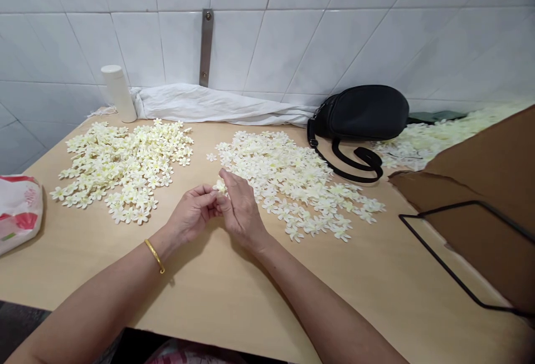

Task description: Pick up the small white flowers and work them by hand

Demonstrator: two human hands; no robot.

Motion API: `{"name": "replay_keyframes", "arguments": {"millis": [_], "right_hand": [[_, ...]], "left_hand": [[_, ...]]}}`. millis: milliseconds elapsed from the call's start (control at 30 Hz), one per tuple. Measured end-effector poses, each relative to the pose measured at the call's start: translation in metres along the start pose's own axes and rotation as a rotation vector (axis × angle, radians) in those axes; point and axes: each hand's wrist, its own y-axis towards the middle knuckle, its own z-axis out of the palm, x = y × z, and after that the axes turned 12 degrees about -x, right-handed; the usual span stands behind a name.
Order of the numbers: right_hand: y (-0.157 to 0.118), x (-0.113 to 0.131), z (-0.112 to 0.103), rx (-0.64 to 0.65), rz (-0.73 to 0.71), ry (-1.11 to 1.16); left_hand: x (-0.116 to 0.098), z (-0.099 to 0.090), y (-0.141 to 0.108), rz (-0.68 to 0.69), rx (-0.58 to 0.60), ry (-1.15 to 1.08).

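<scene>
Over the middle of the table [234,291], a small cream-white artificial flower [220,187] is held between both hands. The thumb and fingers of my left hand [194,210] pinch it from the left. My right hand [242,208] closes around its other side, fingers together, hiding part of it. To the left lies a pile of yellow-centred cream flowers [125,163]. A second, broader pile of paler white flowers [288,180] spreads just beyond and to the right of my right hand. One loose white flower [211,157] rests apart between the two piles.
A white bottle [119,93] and a crumpled white cloth [209,105] line the tiled wall. The black bag [363,113] stands at back right, its strap on the table. More flowers [434,135] lie behind a brown cardboard piece [485,197]. A red-and-white packet [19,210] is at far left.
</scene>
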Motion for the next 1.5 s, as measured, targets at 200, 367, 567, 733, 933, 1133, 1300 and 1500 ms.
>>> {"name": "replay_keyframes", "arguments": {"millis": [200,367,567,733,933,1133,1300,1500], "right_hand": [[-0.005,0.009,0.005,0.065,0.283,0.336],[-0.006,0.013,0.002,0.071,0.389,0.466],[-0.003,0.014,-0.002,0.24,0.571,0.728],[-0.001,0.014,-0.009,0.336,0.622,0.896],[0.004,0.014,-0.015,0.437,0.668,0.931],[0.0,0.012,-0.003,0.244,0.659,0.806],[-0.006,0.008,0.003,0.112,0.521,0.494],[-0.004,0.003,0.001,0.02,0.261,0.26]], "left_hand": [[0.003,0.003,-0.001,0.001,-0.013,-0.047],[0.005,0.002,-0.002,-0.115,0.053,-0.023],[-0.001,-0.001,-0.001,-0.163,0.129,-0.043],[-0.007,-0.003,-0.003,-0.278,0.198,-0.142],[-0.007,-0.006,-0.003,-0.326,0.182,-0.123],[0.003,-0.004,0.003,-0.362,0.073,-0.142],[0.01,-0.003,0.005,-0.306,-0.061,-0.136],[0.006,-0.004,0.004,-0.294,0.018,-0.083]]}}
